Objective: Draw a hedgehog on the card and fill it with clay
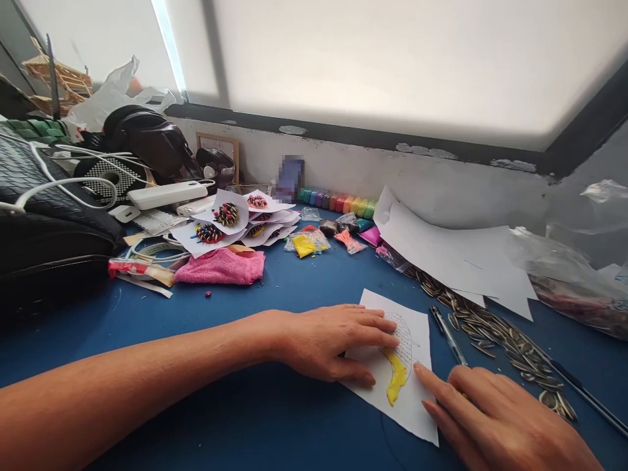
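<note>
The left forearm [147, 386] is bare along all of its visible length, broad near the picture's edge and tapering evenly to a narrow, bare wrist [272, 333]. The left hand [333, 343] is bare too, with a smooth, gently rounded back, slim fingers [375, 337] and a thicker, blunt-tipped thumb [356, 373]. The right hand [510, 412], also bare, has rounded knuckles and a slender index finger [441, 389]; the lower edge crops it.

Blk textured bag [52, 242] at far L of blue tabletop [304, 284], pink cloth [223, 266] nr it. Wht plastic bag [105, 98] sits further back, & a wood-edged pic frame [237, 157] stands nr wall [338, 167].
</note>
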A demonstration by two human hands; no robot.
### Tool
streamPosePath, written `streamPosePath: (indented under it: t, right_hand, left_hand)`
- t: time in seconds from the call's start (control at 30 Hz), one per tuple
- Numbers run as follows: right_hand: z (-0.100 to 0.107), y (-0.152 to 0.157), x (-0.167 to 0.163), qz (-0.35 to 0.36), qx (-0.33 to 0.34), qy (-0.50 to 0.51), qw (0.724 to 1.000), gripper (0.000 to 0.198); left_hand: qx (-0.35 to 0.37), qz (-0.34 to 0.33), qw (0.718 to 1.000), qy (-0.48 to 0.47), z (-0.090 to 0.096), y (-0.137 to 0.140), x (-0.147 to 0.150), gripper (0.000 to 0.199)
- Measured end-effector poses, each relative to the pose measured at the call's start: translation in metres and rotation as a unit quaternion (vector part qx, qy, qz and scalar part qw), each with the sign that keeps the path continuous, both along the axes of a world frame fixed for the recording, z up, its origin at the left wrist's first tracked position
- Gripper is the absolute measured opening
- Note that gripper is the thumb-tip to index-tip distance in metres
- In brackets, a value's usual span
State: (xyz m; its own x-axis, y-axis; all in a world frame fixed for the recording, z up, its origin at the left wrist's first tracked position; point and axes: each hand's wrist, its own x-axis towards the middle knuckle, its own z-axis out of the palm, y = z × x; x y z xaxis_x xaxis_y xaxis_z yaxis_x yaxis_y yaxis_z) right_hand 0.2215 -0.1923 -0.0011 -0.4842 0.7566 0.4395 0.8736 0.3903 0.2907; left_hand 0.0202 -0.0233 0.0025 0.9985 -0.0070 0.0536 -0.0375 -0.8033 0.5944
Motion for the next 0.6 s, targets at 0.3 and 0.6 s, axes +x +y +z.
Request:
streamPosePath:
  t: [0.3,0.6]
  right_hand:
    - [0.0,0.002,-0.003,0.001,-0.023,-0.016,1.0,0.035]
    - [-0.003,-0.003,0.007,0.0,-0.041,-0.012,0.999,0.031]
  left_hand:
    - [0.007,0.0,1.0,0.004,0.002,-0.001,0.0,0.058]
    - [0.0,0.001,1.0,-0.002,0.001,0.0,0.0,0.058]
